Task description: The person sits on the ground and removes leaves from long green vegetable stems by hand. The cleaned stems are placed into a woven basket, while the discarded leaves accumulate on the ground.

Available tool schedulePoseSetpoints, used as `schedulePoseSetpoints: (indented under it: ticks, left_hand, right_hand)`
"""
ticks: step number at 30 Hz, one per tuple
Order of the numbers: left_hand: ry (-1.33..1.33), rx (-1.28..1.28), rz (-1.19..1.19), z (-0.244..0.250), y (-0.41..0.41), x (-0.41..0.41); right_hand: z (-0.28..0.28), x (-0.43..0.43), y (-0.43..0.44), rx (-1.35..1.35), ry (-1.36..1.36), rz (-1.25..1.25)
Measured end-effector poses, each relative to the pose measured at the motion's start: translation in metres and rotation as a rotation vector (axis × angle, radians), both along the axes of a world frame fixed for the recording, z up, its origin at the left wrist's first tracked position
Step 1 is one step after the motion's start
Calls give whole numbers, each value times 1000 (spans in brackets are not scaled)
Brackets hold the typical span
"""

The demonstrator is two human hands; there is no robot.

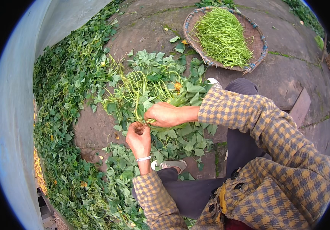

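My left hand (pixel 138 138), with a pale bracelet at the wrist, pinches the lower end of a long green vine stem (pixel 136 100). Touching distance away, my right hand (pixel 165 114) is closed on a bunch of leafy green stalks (pixel 179 100), whose leaves spread out past its far side. The vine runs upward from between the hands, with thin stalks branching off it. Beneath both hands lies a heap of cut leafy vines (pixel 188 138). My fingertips partly hide where the stems meet.
A round woven basket (pixel 255 31) at the upper right holds a pile of stripped green stalks (pixel 223 37). A thick band of leafy vines (pixel 64 143) runs along the left, beside pale sheeting (pixel 15 115). A flat board or brick piece (pixel 300 107) lies on the paving at right.
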State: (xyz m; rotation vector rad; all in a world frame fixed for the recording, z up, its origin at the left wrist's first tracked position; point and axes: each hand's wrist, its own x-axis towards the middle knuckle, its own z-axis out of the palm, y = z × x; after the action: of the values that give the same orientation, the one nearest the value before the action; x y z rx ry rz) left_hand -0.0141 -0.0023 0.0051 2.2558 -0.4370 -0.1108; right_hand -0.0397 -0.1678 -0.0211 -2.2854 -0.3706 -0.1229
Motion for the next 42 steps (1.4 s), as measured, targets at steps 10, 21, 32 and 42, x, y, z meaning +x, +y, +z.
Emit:
schedulePoseSetpoints:
  ticks: [10, 21, 32, 42]
  left_hand:
    - [309, -373, 19, -1, 8, 7]
    - [656, -805, 15, 6, 19, 15]
    - [619, -851, 27, 3, 21, 21]
    - [639, -742, -50, 10, 4, 8]
  right_hand:
    - [-11, 7, 0, 431, 91, -25]
    - [5, 17, -31, 826, 318, -28]
    - [24, 8, -41, 440, 401, 168]
    - [-5, 4, -23, 420, 233, 91]
